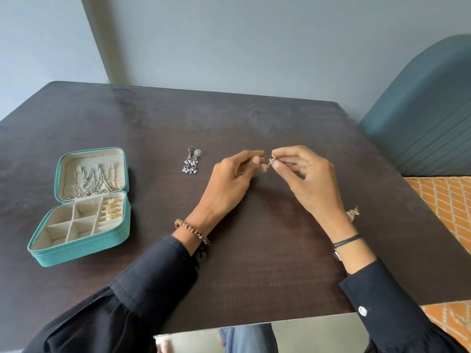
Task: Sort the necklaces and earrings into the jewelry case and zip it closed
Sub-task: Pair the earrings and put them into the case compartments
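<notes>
At frame centre, both hands met over the dark brown wood-grain table (254, 250), pinching one small rose-gold filigree earring (265, 166) btwn them. The left hand (229, 182) came in from the lower left, thumb and forefinger closed on the earring's round mesh drop; the right hand (305, 174) came from the lower right, fingertips closed on its top fitting, other fingers loosely curled. The earring hung just above the table surface; whether it touched could not be told. Just left of the hands, apart from them, lay a pair of silver drop earrings w/ pearl-like beads (191, 160), side by side on the table. Near the right wrist, at the table's right edge, sat another small gold filigree earring (353, 214), partly hidden by the arm. At the left of the frame the teal square zip-up jewellery case (84, 247) lay open, cream lining showing: silver and gold chain necklaces (94, 180) hung in the lid half, and gold leaf-shaped earrings (112, 209) sat in the ring-roll section at the base's right side. The base's square compartments held nothing visible. A brown beaded bracelet (191, 231) circled the left wrist, thin black cords (348, 240) the right; both sleeves were black.
</notes>
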Demonstrator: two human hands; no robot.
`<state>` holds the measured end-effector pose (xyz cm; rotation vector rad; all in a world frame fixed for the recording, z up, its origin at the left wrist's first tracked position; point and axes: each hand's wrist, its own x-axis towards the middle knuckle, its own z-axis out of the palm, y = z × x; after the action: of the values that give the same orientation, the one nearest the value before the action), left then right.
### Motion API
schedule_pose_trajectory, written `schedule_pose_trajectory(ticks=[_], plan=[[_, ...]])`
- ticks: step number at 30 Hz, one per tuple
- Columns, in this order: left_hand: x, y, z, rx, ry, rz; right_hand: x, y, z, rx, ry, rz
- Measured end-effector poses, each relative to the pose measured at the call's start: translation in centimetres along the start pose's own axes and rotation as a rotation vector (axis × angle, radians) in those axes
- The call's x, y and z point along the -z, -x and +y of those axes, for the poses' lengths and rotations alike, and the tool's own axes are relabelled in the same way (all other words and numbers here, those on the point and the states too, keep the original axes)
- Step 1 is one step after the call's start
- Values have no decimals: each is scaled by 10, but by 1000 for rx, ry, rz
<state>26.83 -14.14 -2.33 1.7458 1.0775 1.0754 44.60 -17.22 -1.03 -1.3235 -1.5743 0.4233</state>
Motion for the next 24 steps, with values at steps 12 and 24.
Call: schedule_pose_trajectory(ticks=[12,24], plan=[[0,4,3,102,367,-132,7,18,-10,-87,-78,-23],[-8,22,17,144,434,-229,72,62,16,-202,447,197]])
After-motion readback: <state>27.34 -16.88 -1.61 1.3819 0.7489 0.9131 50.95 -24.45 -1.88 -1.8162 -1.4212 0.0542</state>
